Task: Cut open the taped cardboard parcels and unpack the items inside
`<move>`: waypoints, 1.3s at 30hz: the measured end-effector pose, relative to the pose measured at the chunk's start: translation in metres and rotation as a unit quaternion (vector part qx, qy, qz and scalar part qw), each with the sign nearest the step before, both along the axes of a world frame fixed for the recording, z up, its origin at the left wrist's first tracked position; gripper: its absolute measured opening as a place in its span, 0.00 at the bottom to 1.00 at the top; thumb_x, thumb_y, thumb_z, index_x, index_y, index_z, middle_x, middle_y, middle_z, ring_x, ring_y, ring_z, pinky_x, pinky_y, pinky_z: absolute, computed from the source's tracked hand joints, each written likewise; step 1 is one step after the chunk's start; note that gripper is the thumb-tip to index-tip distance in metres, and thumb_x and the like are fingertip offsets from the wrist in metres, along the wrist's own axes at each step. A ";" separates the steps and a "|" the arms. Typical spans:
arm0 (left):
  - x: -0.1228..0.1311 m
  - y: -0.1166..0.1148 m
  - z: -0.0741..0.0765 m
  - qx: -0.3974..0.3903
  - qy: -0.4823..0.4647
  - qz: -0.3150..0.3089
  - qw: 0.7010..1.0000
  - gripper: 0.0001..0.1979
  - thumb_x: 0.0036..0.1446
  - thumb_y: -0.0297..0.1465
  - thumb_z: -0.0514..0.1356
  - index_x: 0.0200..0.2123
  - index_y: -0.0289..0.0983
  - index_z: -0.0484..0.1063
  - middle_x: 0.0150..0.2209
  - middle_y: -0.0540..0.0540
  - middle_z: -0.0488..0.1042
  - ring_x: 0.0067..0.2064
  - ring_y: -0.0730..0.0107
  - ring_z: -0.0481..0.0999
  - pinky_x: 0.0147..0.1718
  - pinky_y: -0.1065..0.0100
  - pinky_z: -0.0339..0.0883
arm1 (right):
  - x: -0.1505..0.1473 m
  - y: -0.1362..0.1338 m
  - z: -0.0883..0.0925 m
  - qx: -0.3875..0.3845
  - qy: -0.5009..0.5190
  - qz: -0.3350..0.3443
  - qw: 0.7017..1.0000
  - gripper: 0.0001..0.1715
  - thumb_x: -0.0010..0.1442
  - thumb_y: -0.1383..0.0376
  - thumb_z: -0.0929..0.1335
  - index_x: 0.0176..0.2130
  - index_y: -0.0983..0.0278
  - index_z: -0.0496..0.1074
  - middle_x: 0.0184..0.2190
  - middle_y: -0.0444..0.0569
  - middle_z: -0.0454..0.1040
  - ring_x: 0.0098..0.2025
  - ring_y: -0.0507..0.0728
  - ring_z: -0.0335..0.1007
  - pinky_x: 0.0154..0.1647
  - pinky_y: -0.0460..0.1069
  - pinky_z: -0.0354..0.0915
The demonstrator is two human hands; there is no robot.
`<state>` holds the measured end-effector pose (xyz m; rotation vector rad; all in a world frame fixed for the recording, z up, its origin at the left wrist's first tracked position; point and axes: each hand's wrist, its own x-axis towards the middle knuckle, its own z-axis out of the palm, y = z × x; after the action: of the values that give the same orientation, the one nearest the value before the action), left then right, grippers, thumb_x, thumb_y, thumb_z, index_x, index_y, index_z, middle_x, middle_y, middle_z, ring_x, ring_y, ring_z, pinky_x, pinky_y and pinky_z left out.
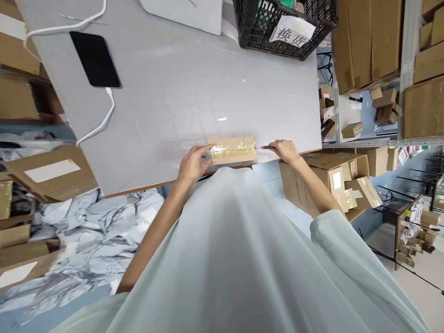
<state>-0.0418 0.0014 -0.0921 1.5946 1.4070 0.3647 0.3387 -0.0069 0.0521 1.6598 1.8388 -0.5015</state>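
"Fingers of the left hand (193, 164), slightly parted, grip the left end of a taped box (232, 150) at the near edge of a table (173, 92)."

"How might it handle?"

"Probably light, stiff, slick along the tape; best held by its sides. Right hand (286, 151) curls tight around a slim tool (267, 147), tip by the box's right end."

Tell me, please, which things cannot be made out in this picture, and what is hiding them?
All in the head view:
- Inside of the taped box: hidden by its top and tape.
- Rear end of the red-and-black tool: covered by the right hand.
- The tool's tip: too small to tell its shape.
- Far side of the black crate: cut off by the top edge.
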 end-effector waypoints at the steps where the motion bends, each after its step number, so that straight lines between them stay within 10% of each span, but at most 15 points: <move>1: 0.000 0.000 -0.003 0.009 0.002 0.001 1.000 0.33 0.59 0.39 0.73 0.68 0.51 0.81 0.64 0.42 0.80 0.48 0.47 0.86 0.60 0.45 0.80 | 0.004 -0.002 -0.002 0.005 0.010 -0.005 1.000 0.20 0.84 0.59 0.65 0.65 0.56 0.81 0.58 0.56 0.85 0.57 0.62 0.81 0.51 0.52 0.67; 7: -0.002 0.000 -0.002 0.033 0.032 -0.018 0.999 0.31 0.60 0.41 0.72 0.66 0.51 0.80 0.73 0.41 0.71 0.64 0.32 0.79 0.67 0.32 0.73 | 0.025 -0.030 0.006 0.075 -0.008 -0.103 0.992 0.19 0.82 0.64 0.66 0.62 0.61 0.84 0.56 0.59 0.85 0.58 0.64 0.78 0.55 0.53 0.67; 13: 0.046 0.015 0.024 0.117 0.018 -0.127 0.985 0.42 0.52 0.38 0.76 0.70 0.39 0.73 0.82 0.31 0.56 0.85 0.21 0.44 0.81 0.23 0.38 | 0.012 -0.074 0.007 0.177 0.170 -0.286 0.926 0.23 0.80 0.60 0.66 0.65 0.60 0.82 0.57 0.54 0.87 0.56 0.63 0.83 0.55 0.51 0.72; 18: 0.124 0.030 0.021 0.119 -0.004 -0.248 0.961 0.68 0.43 0.45 0.81 0.81 0.29 0.56 0.83 0.21 0.52 0.85 0.18 0.42 0.81 0.26 0.31 | -0.022 -0.098 0.003 0.250 0.287 -0.322 0.867 0.24 0.78 0.58 0.67 0.63 0.63 0.83 0.56 0.55 0.88 0.55 0.62 0.85 0.60 0.52 0.74; 23: 0.164 0.033 0.011 0.124 -0.003 -0.290 0.949 0.65 0.44 0.36 0.75 0.82 0.25 0.53 0.75 0.18 0.65 0.79 0.18 0.60 0.81 0.28 0.38 | -0.045 -0.114 0.014 0.274 0.306 -0.360 0.838 0.25 0.78 0.54 0.66 0.62 0.60 0.84 0.57 0.54 0.88 0.57 0.64 0.85 0.63 0.54 0.76; 32: 0.101 0.042 0.045 0.141 -0.060 -0.179 0.972 0.70 0.48 0.40 0.79 0.85 0.37 0.44 0.79 0.28 0.58 0.79 0.28 0.61 0.79 0.38 0.58 | -0.069 -0.120 0.025 0.292 0.305 -0.350 0.836 0.26 0.80 0.53 0.64 0.63 0.59 0.84 0.56 0.55 0.87 0.56 0.65 0.85 0.61 0.55 0.77; 39: 0.038 0.016 0.024 0.062 -0.057 -0.072 0.994 0.72 0.45 0.44 0.84 0.83 0.40 0.46 0.79 0.27 0.57 0.78 0.34 0.66 0.75 0.43 0.66 | -0.105 -0.091 0.019 0.213 0.309 -0.297 0.878 0.25 0.81 0.56 0.65 0.66 0.60 0.81 0.58 0.55 0.87 0.57 0.64 0.85 0.62 0.54 0.76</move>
<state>-0.0039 0.0172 -0.0678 1.7372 1.1956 0.4565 0.2333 -0.0983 0.0716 2.6277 1.9230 -1.0417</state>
